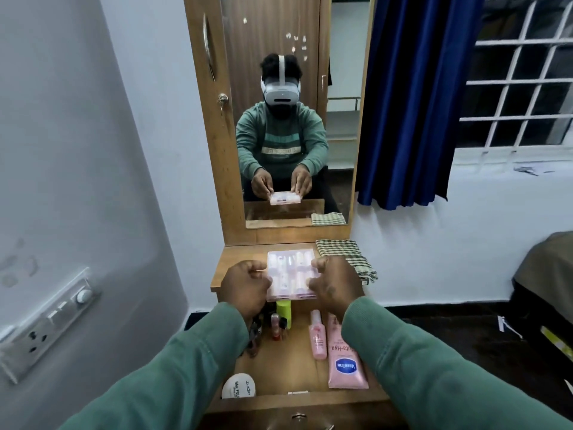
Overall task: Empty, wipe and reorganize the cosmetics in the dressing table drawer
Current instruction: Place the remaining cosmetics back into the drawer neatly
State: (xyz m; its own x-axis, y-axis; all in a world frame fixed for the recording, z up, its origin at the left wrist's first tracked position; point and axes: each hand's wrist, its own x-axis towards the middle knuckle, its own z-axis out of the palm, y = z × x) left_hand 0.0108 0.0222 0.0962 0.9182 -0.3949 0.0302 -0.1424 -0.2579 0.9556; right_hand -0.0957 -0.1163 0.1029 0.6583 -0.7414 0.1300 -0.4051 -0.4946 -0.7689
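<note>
A clear pink plastic box of small cosmetics is held level over the dressing table top. My left hand grips its left edge and my right hand grips its right edge. Below them the drawer stands pulled out. Inside lie a pink Vaseline tube, a slim pink bottle, a lime green bottle, a small red nail polish bottle and a white round jar. My left sleeve hides some dark items at the drawer's left side.
A folded checked cloth lies on the table top at the right, beside the box. The mirror rises behind the top. A switchboard is on the left wall, a blue curtain and window at right.
</note>
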